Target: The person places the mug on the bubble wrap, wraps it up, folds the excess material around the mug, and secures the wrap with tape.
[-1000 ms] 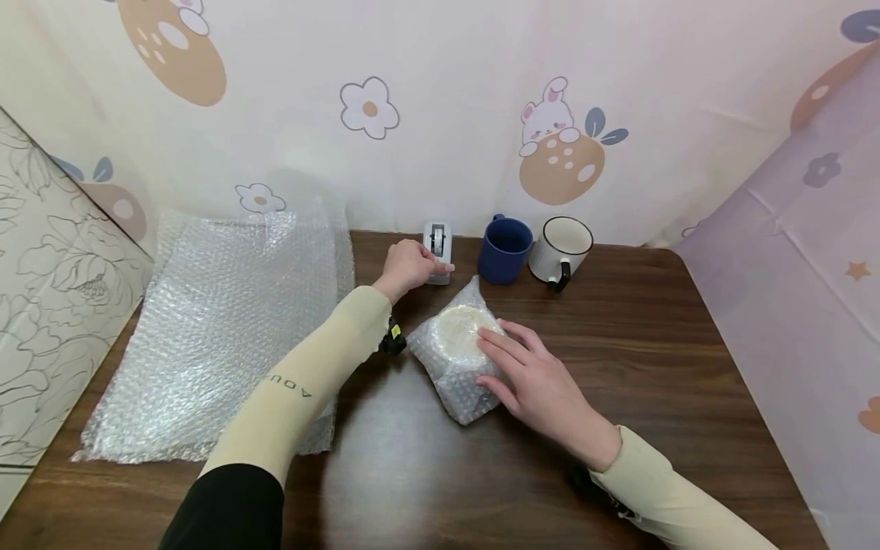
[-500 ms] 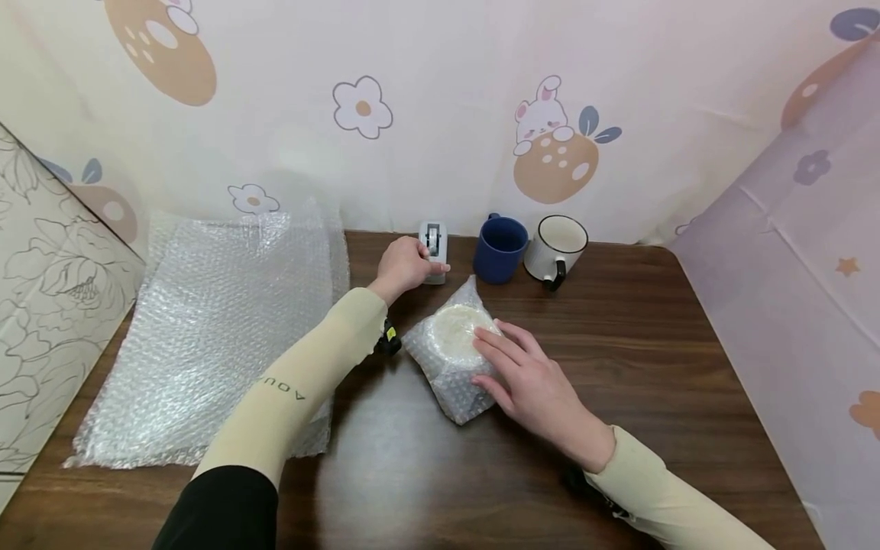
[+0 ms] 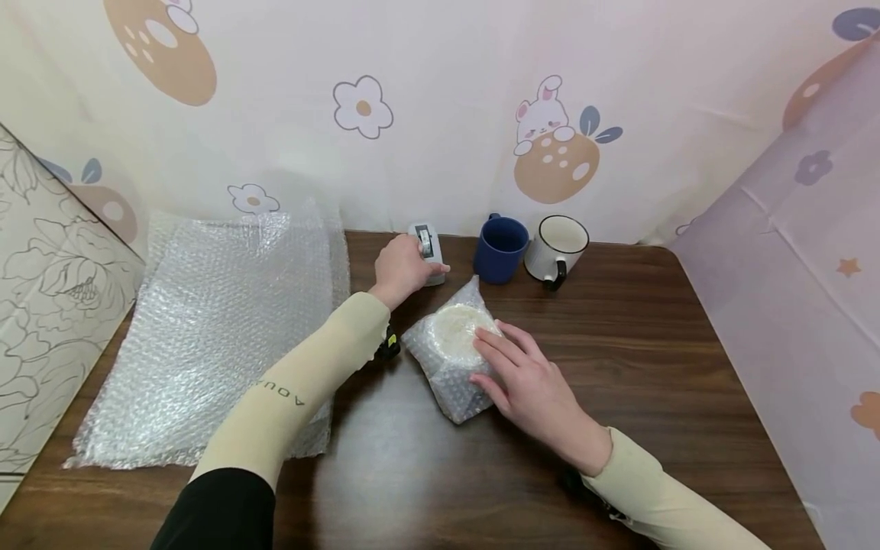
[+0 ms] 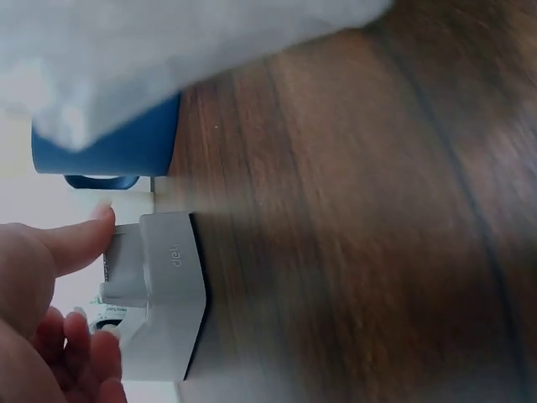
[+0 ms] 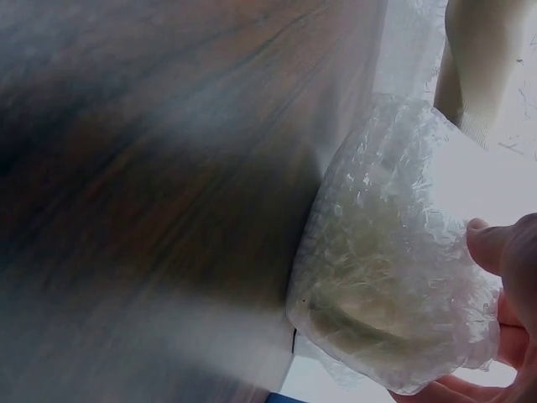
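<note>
My left hand grips a small grey tape dispenser at the back of the table. In the left wrist view its thumb lies on the dispenser's front end, and the other fingers curl near the tape roll. A bubble-wrapped bundle with a round, cream-coloured top sits at mid-table, corners of wrap sticking out. My right hand rests on its right side, fingers extended over the top and thumb along the near side. The right wrist view shows the bundle from the side.
A blue mug and a white mug with a black handle stand right of the dispenser, against the patterned curtain. Sheets of bubble wrap cover the table's left part. The brown wooden table ends at a curtained wall on the right.
The tape dispenser has turned slightly, its far end tipping leftward under my left hand. My right hand and the bundle have stayed in place.
</note>
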{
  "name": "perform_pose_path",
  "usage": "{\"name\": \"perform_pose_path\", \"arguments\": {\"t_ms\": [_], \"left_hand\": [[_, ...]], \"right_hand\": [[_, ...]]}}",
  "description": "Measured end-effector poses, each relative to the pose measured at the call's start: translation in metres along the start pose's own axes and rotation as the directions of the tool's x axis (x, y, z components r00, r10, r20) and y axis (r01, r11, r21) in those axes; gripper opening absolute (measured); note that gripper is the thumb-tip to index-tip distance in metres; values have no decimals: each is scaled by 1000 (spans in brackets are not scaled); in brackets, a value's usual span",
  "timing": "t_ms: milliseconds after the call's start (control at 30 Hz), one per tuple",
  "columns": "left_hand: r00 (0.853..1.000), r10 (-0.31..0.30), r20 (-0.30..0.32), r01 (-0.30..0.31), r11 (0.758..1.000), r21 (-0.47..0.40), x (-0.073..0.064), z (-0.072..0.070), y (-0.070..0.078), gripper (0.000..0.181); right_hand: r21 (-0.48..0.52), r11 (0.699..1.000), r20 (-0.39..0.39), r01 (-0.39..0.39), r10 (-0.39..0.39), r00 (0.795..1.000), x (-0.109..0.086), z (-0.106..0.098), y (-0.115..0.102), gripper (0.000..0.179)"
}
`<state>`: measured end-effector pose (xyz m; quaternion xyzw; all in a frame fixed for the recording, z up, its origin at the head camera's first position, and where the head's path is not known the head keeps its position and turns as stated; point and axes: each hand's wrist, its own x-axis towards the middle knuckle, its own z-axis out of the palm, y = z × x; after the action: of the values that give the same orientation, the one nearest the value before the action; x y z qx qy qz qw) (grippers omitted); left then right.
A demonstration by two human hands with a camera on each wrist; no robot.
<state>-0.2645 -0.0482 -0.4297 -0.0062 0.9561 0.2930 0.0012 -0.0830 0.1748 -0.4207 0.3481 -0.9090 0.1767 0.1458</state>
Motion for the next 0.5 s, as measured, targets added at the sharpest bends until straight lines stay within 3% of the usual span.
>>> {"name": "perform_pose_path", "arguments": {"t_ms": [133,300,500], "left_hand": [[998,48,-33,-47,998,45,-5,0,-2,54],[996,80,-30,-76,990,117,-9,0,-9,69],[995,102,-23,-95,976,196,-10,-5,-13,63]], "right_hand": [[-9,1000,-8,-2,2,1000,0,0,0,49],[-6,1000,-30,8,-9,1000,-1,1,-1,49],[-11,1000,-44,23,-24,999,1,2,1,49]]}}
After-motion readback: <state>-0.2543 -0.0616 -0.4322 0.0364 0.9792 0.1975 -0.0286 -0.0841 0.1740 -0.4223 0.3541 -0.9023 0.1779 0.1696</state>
